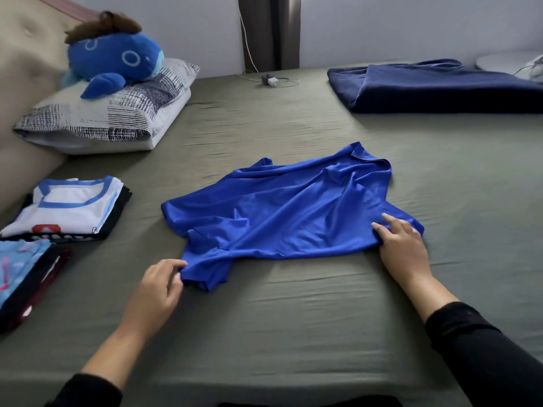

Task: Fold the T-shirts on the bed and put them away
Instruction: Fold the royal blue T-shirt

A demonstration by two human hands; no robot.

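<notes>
- Spreading 1 shirt: blue T-shirt (282,207) lies rumpled and unfolded mid-bed (293,318), collar toward the far right, a sleeve at the near left.
- left hand (160,284): fingers (176,263) curled at the sleeve edge, looks like a pinch on the fabric; actual contact is partly hidden.
- right hand (404,245): fingers (392,220) spread fairly straight, pressing on the shirt's right edge; thumb may be tucked under the fabric, can't tell.
- Done so far, judging by layout: 2 folded stacks at the left, white shirt with blue trim (67,207) on top of dark items, and a light blue garment (20,259) on top of dark ones nearer the bed edge.
- Left: fold this shirt, then put everything away. No other loose T-shirts in view.
- dark blue blanket (440,86) folded at far right, not part of the job as far as I can judge.
- Writing: red-and-white graphic on the white shirt, pink marks on the light blue one, neither readable. No brand visible.
</notes>
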